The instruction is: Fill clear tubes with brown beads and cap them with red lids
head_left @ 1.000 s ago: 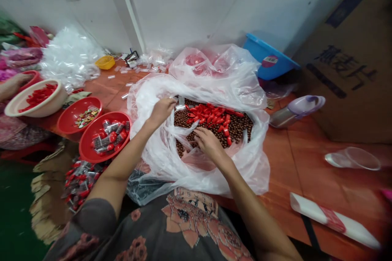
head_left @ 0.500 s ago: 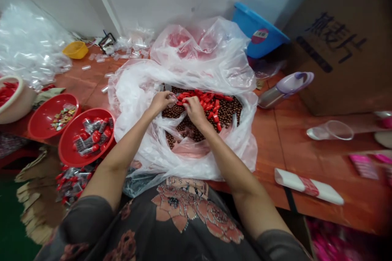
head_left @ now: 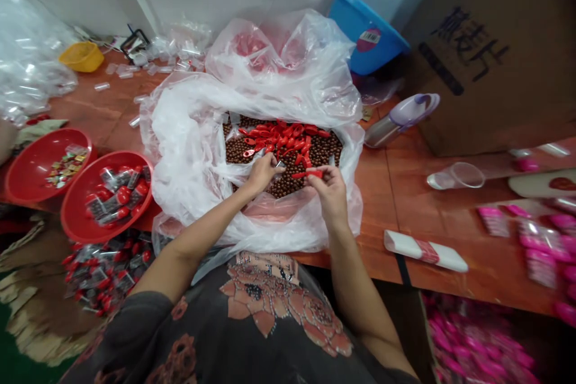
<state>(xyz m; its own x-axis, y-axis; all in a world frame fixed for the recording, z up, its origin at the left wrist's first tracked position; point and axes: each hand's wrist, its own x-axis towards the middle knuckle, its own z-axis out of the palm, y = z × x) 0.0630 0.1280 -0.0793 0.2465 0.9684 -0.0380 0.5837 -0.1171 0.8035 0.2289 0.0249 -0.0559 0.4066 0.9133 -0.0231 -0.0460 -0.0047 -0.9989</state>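
Observation:
My left hand is closed over the near left part of the brown balls, with the end of a small clear plastic tube showing at its fingertips. My right hand pinches a red plastic spoon above the right side of the pile. Between and beyond both hands lie many small round brown balls in an open white plastic bag. Loose red spoons are heaped on the balls at the back.
To the left stand a red bowl of filled red-capped tubes and a red bowl of small wrapped pieces. A blue tub, a large carton and a bottle are on the right. A white roll lies near the front edge.
My hands have parted and come nearer to me. The right one has moved right with a red spoon; the left has moved slightly right. The whole view has shifted.

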